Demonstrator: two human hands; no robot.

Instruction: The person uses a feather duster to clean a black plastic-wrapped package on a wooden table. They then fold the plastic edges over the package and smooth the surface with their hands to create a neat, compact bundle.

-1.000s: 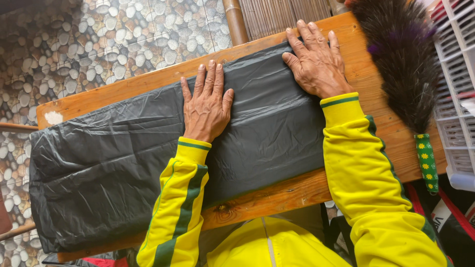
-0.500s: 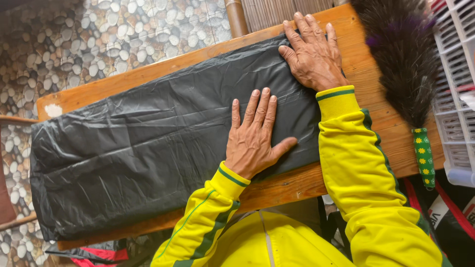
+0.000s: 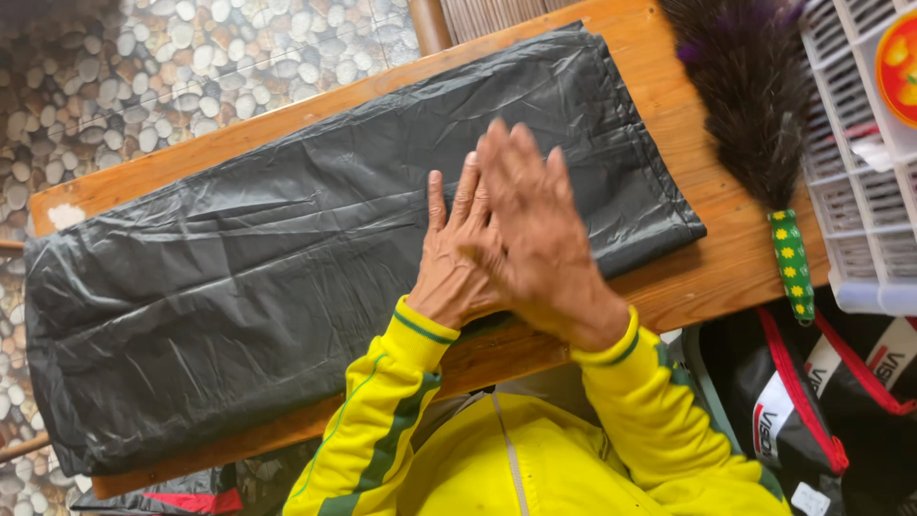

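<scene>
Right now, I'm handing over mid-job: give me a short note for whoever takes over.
Left hand: flat, palm down on the black plastic bag.
Right hand: open, blurred, above the left hand, holding nothing.
Bag: spread lengthwise along the wooden bench, left end hanging over the edge.
Feather duster: on the bench to the right, untouched.
Done: bag laid out, mostly flat.
Left: wrinkles remain; not folded across its length.

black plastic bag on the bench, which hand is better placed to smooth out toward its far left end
Probably the left. The left hand lies flat on the black plastic bag, on the side nearer that end; the right hand is blurred, raised and partly over the left.
</scene>
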